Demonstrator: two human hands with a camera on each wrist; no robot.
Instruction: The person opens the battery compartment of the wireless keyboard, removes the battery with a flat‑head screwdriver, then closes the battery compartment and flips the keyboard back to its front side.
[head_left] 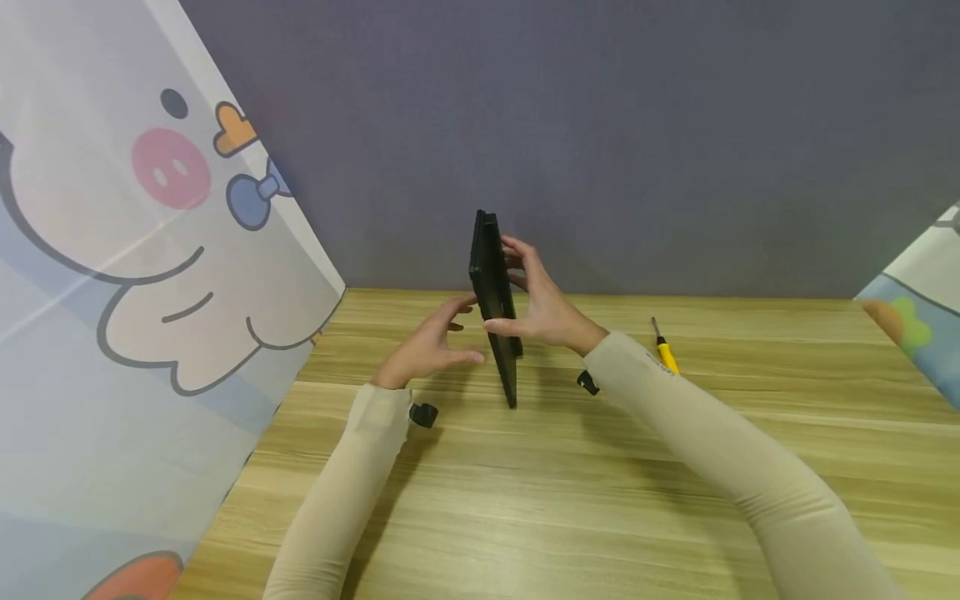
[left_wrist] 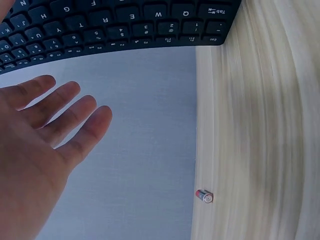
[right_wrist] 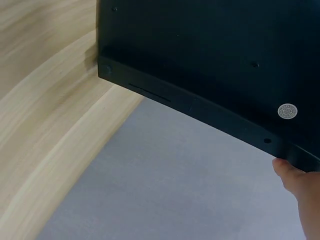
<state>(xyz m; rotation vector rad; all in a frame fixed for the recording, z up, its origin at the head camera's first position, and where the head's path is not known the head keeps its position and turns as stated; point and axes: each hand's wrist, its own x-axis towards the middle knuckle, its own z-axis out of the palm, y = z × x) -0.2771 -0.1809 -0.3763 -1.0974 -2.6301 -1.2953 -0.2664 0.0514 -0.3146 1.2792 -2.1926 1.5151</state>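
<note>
A black keyboard (head_left: 497,300) stands on edge above the wooden table, seen nearly side-on in the head view. My right hand (head_left: 551,304) grips it from the right, thumb toward me and fingers at its far part. The keys (left_wrist: 132,22) face left, toward my left hand (head_left: 435,342), whose fingers are spread and relaxed beside them. In the right wrist view the keyboard's underside (right_wrist: 200,55) shows a small round sticker (right_wrist: 287,111) and a raised strip along one edge; a fingertip touches that edge.
A screwdriver (head_left: 666,353) with a yellow and black handle lies on the table (head_left: 517,500), right of my right forearm. A small battery (left_wrist: 205,196) lies near the table's back edge in the left wrist view. A grey wall (head_left: 600,150) rises behind the table.
</note>
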